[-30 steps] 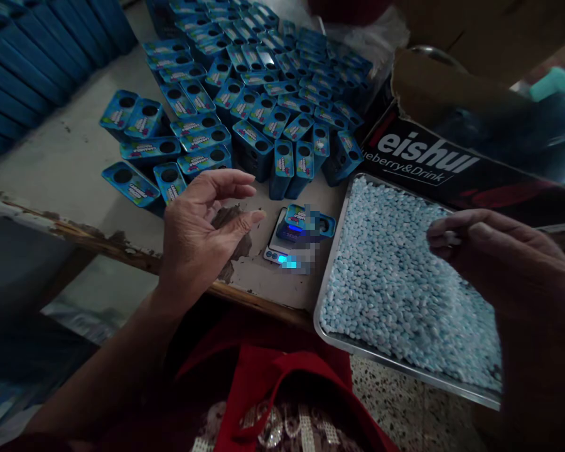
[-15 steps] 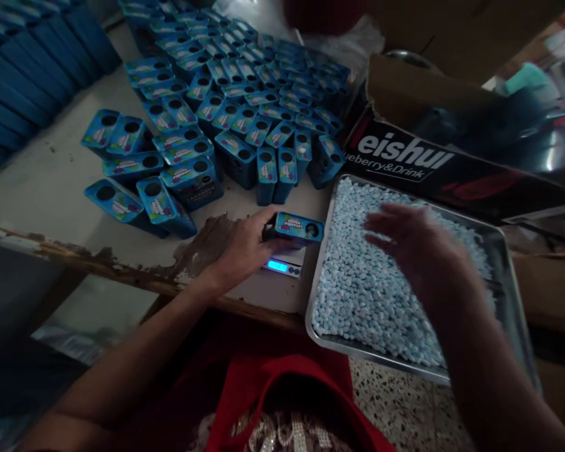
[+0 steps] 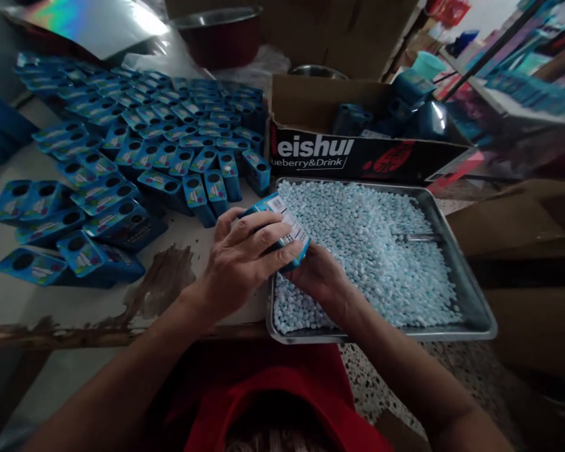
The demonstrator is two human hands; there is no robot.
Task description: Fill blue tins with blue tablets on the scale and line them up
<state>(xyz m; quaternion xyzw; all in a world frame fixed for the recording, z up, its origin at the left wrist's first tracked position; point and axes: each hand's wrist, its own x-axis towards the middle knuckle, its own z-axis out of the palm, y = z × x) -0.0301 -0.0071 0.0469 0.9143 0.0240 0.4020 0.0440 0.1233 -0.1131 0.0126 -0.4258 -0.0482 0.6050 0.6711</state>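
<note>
My left hand (image 3: 245, 257) grips a blue candy box (image 3: 289, 220) from above, fingers across its side. The box is tilted, and its white label with a barcode faces up. Against the box's lower end, my right hand (image 3: 320, 273) is held low over the tray's left side; its fingers are hidden behind the box. Under and beside it, a metal tray (image 3: 473, 301) is full of small pale blue and white candies (image 3: 381, 276). A metal utensil (image 3: 419, 238) lies half buried in them.
Many blue boxes with round top holes (image 3: 162, 182) stand on the worn table (image 3: 179, 242) at left. Behind the tray is a black-printed cardboard carton (image 3: 311, 150) holding more blue boxes. A red bowl (image 3: 221, 37) stands at the back; brown cardboard (image 3: 513, 226) is at right.
The box has been raised off the small digital scale, which no longer shows, and tipped over toward the tray. My right hand has come from above the candies to the box. The view has swung right.
</note>
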